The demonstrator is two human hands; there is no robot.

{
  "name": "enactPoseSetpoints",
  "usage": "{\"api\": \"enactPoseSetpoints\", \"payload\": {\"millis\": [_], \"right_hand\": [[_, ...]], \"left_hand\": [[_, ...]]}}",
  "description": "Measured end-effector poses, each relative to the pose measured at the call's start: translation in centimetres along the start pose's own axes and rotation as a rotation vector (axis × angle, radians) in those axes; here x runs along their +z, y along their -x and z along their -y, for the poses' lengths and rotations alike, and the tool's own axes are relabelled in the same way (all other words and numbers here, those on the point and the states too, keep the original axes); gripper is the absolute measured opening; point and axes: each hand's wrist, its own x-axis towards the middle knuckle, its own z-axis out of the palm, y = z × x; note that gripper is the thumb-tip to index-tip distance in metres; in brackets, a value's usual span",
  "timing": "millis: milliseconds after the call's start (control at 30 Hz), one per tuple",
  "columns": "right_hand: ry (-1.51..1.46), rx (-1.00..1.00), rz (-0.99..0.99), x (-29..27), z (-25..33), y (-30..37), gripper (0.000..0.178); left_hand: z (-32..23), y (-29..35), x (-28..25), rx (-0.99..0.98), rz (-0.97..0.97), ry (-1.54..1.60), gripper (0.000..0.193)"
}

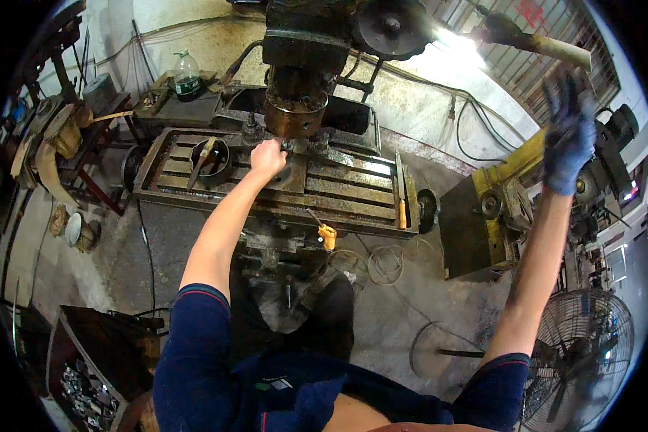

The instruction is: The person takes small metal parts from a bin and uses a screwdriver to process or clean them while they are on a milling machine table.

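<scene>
My bare left hand (268,159) is closed just below the spindle head (295,108) of a milling machine. Whatever its fingers hold, if anything, is hidden. My right hand (570,137), in a blue-grey glove, is raised at the far right with fingers stretched upward, somewhat blurred. Close above its fingertips is a pale bar-shaped handle (558,50) with a dark end. Under my left hand lies the slotted machine table (338,183). A round metal pot (212,173) with a brush (205,153) in it stands on the table's left part.
A yellow-handled file (401,194) lies along the table's right end. An orange-handled tool (327,236) is at the front edge. A plastic bottle (186,75) stands behind left. To the right are a yellow-green machine cabinet (475,223) and a floor fan (579,353); cables (386,265) lie on the floor.
</scene>
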Motion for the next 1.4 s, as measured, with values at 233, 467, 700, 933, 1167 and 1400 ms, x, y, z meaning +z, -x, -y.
{"api": "enactPoseSetpoints", "payload": {"millis": [233, 467, 700, 933, 1167, 1400], "right_hand": [[0.496, -0.044, -0.115, 3.6, 3.3, 0.3, 0.035], [0.149, -0.075, -0.050, 4.4, 1.2, 8.9, 0.036], [0.209, -0.053, -0.178, 6.3, 0.5, 12.5, 0.044], [0.329, -0.085, -0.183, 6.8, -0.4, 14.1, 0.041], [0.187, -0.073, -0.282, 7.9, -0.7, 14.1, 0.044], [0.170, -0.089, -0.277, 6.7, -1.0, 14.6, 0.040]], "left_hand": [[-0.9, -0.9, 0.8, -0.035, 0.066, 0.082, 0.028], [-0.2, -0.9, 1.6, -0.035, -0.001, 0.140, 0.030], [-0.7, -0.9, 1.2, -0.063, 0.060, 0.165, 0.029], [-0.3, -0.9, 1.4, -0.039, 0.016, 0.197, 0.028], [2.0, 0.9, -0.7, -0.018, 0.023, 0.300, 0.037], [5.9, 10.7, -11.3, 0.050, -0.444, 0.191, 0.036]]}}
